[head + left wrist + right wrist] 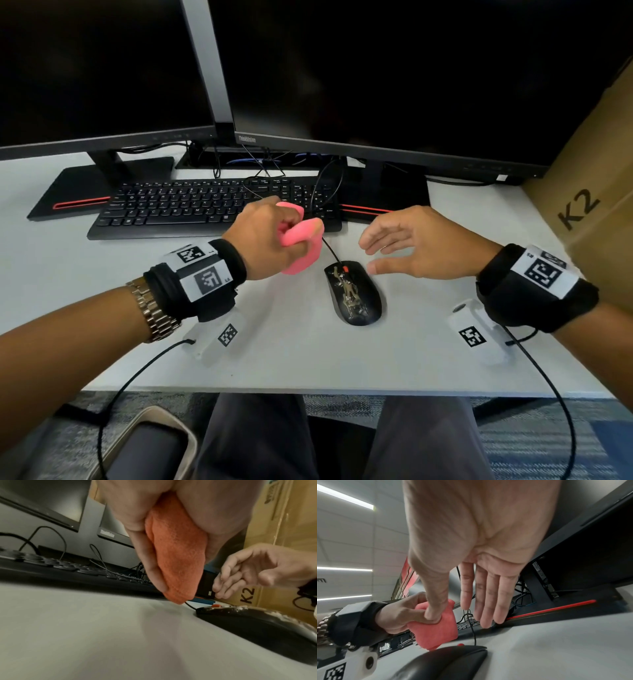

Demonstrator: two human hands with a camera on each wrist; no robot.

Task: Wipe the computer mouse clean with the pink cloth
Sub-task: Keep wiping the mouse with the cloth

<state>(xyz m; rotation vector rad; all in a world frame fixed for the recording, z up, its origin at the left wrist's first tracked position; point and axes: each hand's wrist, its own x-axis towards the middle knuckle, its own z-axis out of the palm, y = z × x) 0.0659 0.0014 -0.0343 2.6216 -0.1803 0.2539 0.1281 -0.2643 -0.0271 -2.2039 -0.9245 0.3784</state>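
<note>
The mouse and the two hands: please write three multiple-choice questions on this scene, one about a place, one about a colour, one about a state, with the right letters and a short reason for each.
1. Where does the mouse lie?
A. on the keyboard
B. on the desk, in front of the keyboard
C. in the left hand

2. What colour is the mouse's scroll wheel?
A. red
B. blue
C. white

3. What is the state of the right hand?
A. gripping the mouse
B. holding the cloth
C. open, holding nothing

Answers:
1. B: the head view shows it on the white desk, nearer the person than the keyboard.
2. A: a small red wheel shows at its front end.
3. C: its fingers are spread above the mouse, while the left hand grips the pink cloth.
</note>
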